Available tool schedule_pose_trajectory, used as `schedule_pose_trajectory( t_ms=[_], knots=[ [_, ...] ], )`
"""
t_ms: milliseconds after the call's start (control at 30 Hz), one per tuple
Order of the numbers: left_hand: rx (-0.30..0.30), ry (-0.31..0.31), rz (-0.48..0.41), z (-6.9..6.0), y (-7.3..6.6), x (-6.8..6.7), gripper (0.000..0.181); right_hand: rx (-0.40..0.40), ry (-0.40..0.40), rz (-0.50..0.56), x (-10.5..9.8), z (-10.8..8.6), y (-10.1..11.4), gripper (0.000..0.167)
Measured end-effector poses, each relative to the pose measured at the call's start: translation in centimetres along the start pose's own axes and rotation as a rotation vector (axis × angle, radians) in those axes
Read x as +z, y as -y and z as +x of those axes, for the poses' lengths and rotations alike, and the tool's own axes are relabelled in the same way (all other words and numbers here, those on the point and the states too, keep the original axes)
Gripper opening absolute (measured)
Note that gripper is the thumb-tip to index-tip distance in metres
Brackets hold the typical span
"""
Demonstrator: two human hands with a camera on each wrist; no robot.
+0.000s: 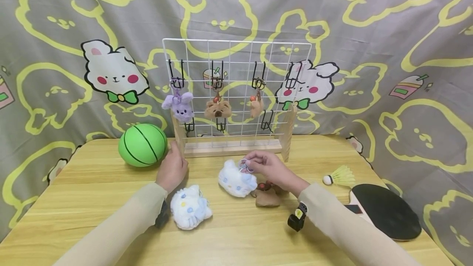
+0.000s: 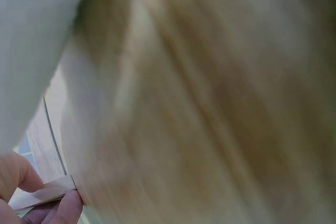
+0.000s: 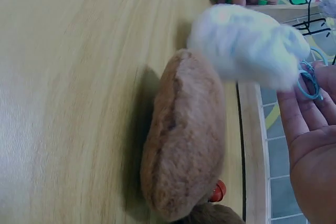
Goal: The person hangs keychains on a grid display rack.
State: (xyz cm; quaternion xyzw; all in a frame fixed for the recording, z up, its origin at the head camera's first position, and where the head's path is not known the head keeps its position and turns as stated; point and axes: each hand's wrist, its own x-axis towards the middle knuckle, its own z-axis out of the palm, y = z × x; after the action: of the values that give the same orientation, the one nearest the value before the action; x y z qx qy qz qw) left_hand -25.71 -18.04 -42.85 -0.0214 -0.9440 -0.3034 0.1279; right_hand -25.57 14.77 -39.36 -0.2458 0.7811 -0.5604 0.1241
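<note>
My right hand (image 1: 271, 168) pinches the light-blue ring (image 3: 310, 80) of a white plush keychain (image 1: 235, 179) with pale-blue eyes and bow. In the right wrist view, that plush (image 3: 244, 43) appears blurred beside the fingers. Just below it in the head view lies a brown plush keychain (image 1: 267, 197) with a red bead. At the rack's left end, my left hand (image 1: 173, 168) grips its wooden stand; thumb and fingers (image 2: 68, 208) close around the wooden piece (image 2: 50, 190) in the left wrist view. Another white plush keychain (image 1: 189, 207) lies near the left wrist.
Behind the hands stands a white wire rack (image 1: 240, 58) with several black hooks. From it hang a purple plush (image 1: 182, 108), a brown bear plush (image 1: 218, 109) and a side-on brown plush (image 1: 256, 106). Around are a green ball (image 1: 143, 145), a shuttlecock (image 1: 340, 176) and a table tennis bat (image 1: 386, 210).
</note>
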Motion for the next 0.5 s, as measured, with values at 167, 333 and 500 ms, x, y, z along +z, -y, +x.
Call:
schedule_pose_trajectory(
  t_ms=[167,333,500],
  knots=[
    [-0.001,0.004,-0.001,-0.1,0.0,-0.1,0.059,-0.002,-0.066,0.073,-0.3,-0.2,0.5,0.027],
    [-0.001,0.007,-0.005,0.0,0.1,0.0,0.058,-0.010,-0.135,0.067,-1.2,-0.6,1.1,0.027],
    [0.006,0.002,-0.009,0.1,0.0,0.0,0.057,-0.046,-0.194,0.080,-2.6,-0.9,2.2,0.024]
  ],
)
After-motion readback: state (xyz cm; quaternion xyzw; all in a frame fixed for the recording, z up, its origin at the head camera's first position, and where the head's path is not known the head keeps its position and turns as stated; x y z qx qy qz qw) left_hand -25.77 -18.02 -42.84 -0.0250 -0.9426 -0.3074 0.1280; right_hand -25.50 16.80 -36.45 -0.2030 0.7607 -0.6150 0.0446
